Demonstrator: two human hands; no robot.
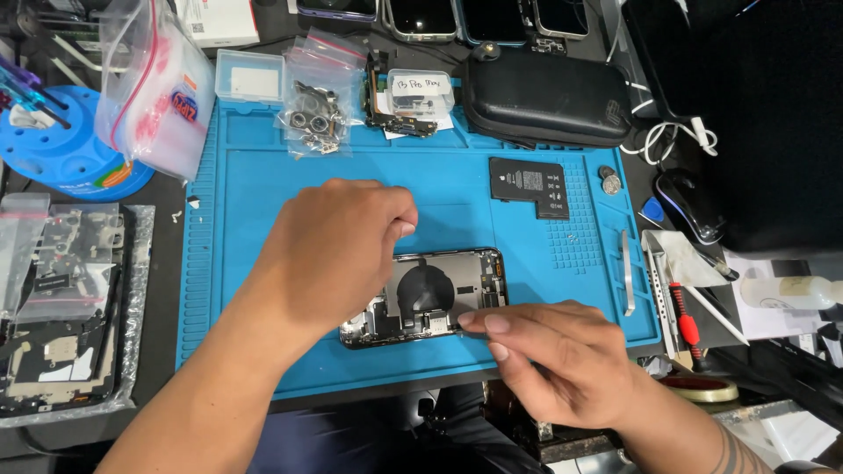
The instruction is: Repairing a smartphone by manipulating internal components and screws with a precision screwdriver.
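Note:
An opened phone housing [448, 290] lies on a blue repair mat [263, 167], its black round coil and inner parts showing. My left hand [338, 246] rests over the housing's left end, fingers curled, and hides that part. My right hand [549, 351] sits at the lower right edge of the housing with thumb and forefinger pinched together against it; whether something small is held between them cannot be made out.
A black L-shaped battery [531, 186] lies on the mat to the right. Bags of small parts [314, 110], a black zip case [544, 96], several phones [421, 16], metal tweezers [629, 272], a red-handled screwdriver [685, 320] and a blue tool stand [61, 149] surround the mat.

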